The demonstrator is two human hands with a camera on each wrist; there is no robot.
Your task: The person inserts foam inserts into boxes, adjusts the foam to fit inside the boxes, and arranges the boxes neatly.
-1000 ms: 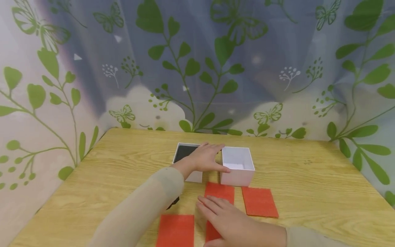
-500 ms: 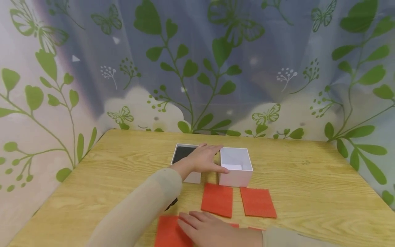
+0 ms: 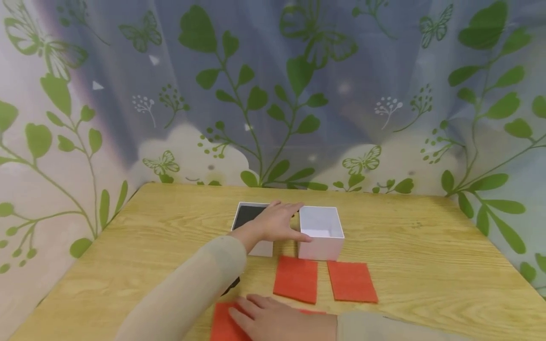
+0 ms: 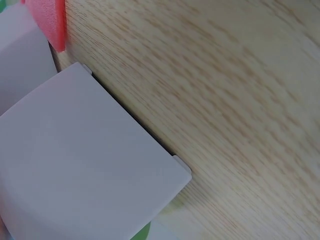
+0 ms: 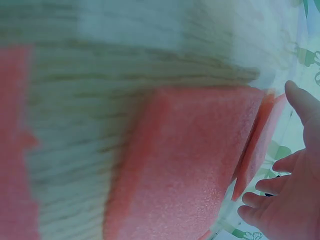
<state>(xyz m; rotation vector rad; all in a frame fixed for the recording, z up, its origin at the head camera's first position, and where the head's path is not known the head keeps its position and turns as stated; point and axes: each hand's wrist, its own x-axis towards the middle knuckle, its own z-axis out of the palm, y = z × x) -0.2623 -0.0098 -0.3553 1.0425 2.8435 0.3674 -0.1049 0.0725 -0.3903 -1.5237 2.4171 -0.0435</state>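
Observation:
My left hand point(image 3: 275, 223) reaches between two small white boxes, fingers extended. Its thumb and forefinger lie at the left side of the open-topped right box point(image 3: 321, 248). The left box point(image 3: 261, 249), with a dark inside, is partly hidden behind that hand. In the left wrist view a pale box wall point(image 4: 90, 160) fills the lower left. My right hand point(image 3: 273, 319) lies flat with fingers extended over a red foam-like square point(image 3: 219, 324) at the near edge, covering part of it. The right wrist view shows this hand point(image 5: 295, 200) spread beside thick red squares point(image 5: 185, 165).
Two more red squares, the middle one point(image 3: 295, 279) and the right one point(image 3: 352, 282), lie in front of the boxes. A black object point(image 3: 232, 287) shows partly beside my left forearm. A leaf-patterned curtain point(image 3: 273, 94) borders the wooden table point(image 3: 405, 237).
My right hand has moved left and nearer, from the middle squares to the near left square, uncovering the middle one. The left hand stays at the boxes. The head view has shifted slightly.

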